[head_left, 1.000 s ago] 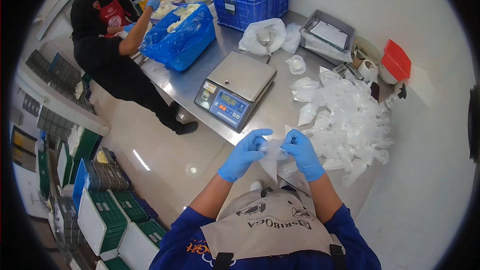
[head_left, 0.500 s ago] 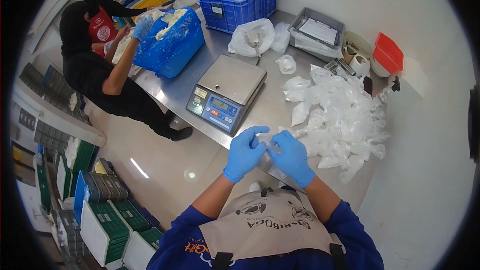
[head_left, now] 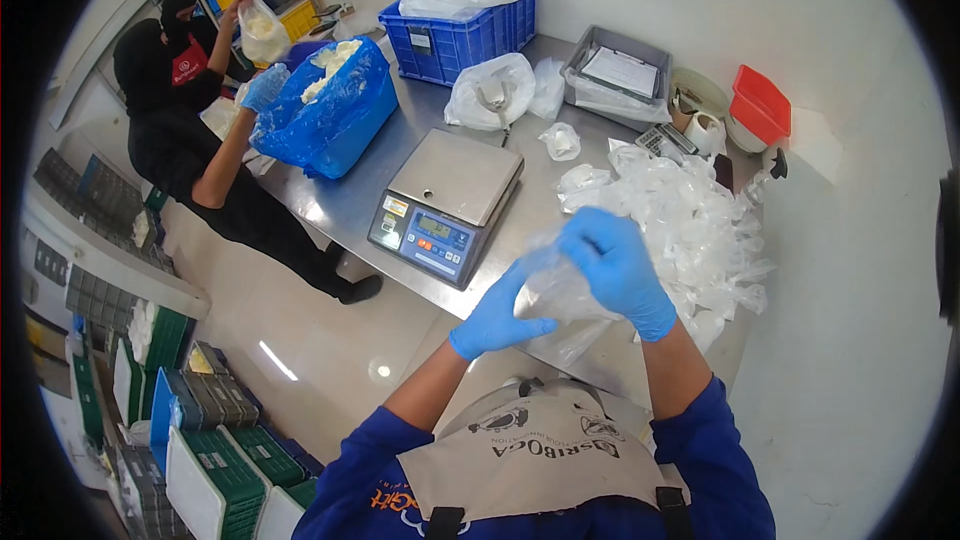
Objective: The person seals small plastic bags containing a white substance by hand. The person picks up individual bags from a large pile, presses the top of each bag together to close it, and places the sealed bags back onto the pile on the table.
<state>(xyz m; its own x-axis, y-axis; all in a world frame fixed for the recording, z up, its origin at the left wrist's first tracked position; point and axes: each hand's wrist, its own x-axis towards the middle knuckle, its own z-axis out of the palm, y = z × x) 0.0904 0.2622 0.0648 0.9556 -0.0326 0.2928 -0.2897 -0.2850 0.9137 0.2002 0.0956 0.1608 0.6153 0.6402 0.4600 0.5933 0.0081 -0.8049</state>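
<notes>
A thin clear plastic bag [head_left: 566, 292] hangs between my blue-gloved hands, spread wide and partly blurred. With fingers curled and pinched, my right hand [head_left: 622, 270] grips its upper edge. My left hand [head_left: 500, 312] is open at the bag's left side, thumb stretched away from the fingers; the fingertips are blurred against the plastic. Just beyond my hands is a digital scale [head_left: 455, 178] with a bare metal plate. To the right lies a heap of small clear bags with white contents [head_left: 690, 230], and one small white bag [head_left: 561, 141] sits apart from it.
Along the steel table [head_left: 545, 165] stand a blue lined tub [head_left: 345, 125], a blue crate [head_left: 460, 45], an open bag with a scoop [head_left: 490, 92], a grey tray [head_left: 617, 75] and a red container [head_left: 762, 103]. Two co-workers in black [head_left: 195, 130] stand at left.
My hands have moved apart, the right one up, and the bunched bag is now spread between them. A co-worker at the back now holds up a filled bag.
</notes>
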